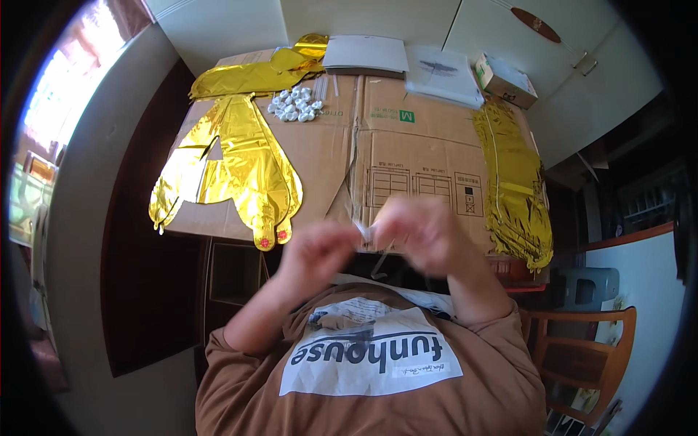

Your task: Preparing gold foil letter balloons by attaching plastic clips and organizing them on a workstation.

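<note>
My left hand and my right hand meet above the near edge of the cardboard, fingers pinched and smeared by motion. Between their fingertips is a small white piece, its exact kind too blurred to make out. A thin clear strip hangs just below the hands. Farther off lies a pile of small white pieces, beside several thin clear straws. To the left, a flat gold foil letter balloon, shaped like an A, is spread out with its legs toward me.
Flattened cardboard covers the table. More gold foil balloons lie at the back left and along the right side. At the back are a grey-white box, a clear plastic sleeve and a tissue box. A wooden chair stands at right.
</note>
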`<state>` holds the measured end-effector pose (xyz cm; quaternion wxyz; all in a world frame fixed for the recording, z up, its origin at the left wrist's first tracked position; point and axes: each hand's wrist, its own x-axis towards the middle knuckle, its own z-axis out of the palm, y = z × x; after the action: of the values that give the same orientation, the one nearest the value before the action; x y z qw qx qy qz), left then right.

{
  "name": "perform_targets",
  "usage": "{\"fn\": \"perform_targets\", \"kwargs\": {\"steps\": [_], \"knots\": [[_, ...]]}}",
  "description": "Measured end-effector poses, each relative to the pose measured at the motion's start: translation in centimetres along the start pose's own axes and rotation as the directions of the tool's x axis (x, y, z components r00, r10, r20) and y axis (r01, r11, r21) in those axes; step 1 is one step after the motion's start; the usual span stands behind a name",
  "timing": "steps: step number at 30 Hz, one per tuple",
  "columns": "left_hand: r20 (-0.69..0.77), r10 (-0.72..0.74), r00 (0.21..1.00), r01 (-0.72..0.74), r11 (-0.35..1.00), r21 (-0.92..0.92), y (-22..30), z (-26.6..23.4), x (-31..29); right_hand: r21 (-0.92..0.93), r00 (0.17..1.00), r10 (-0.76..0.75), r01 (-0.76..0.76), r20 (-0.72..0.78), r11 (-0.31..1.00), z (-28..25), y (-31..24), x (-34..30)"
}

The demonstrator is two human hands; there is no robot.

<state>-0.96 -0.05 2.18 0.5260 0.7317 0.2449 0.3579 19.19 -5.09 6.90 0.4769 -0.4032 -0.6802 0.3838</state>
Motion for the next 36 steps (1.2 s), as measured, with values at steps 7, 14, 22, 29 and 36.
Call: {"fn": "perform_targets", "kwargs": {"steps": [7, 14, 22, 29, 36], "knots": [[-0.082, -0.130, 0.988, 0.117, 0.983, -0.140, -0.3, -0.5, 0.5, -0.065, 0.974, -0.057, 0.073, 0.218, 0.995, 1.2, -0.6, -0.6], [-0.198, -0.122, 0.973, -0.001, 0.849, -0.529, 1.2, -3.1, 0.2, -0.077, 0.971, 0.005, 0.014, 0.239, 0.997, 0.7, 2.3, -0.3], [-0.140, -0.106, 0.984, -0.003, 0.789, -0.614, 1.0, -2.1, 0.5, -0.190, 0.961, -0.017, 0.071, 0.275, 0.979, 1.8, 2.8, -0.5], [0.092, -0.074, 0.993, 0.109, 0.865, -0.489, 1.3, -1.1, -0.1, -0.146, 0.991, 0.016, 0.004, 0.135, 0.989, 1.1, 3.0, 0.7], [0.108, 0.048, 0.993, -0.034, 0.990, -0.134, 1.8, 0.1, -0.1, -0.179, 0.999, 0.006, -0.013, -0.039, 0.984, -0.1, 1.4, 1.4]]}}
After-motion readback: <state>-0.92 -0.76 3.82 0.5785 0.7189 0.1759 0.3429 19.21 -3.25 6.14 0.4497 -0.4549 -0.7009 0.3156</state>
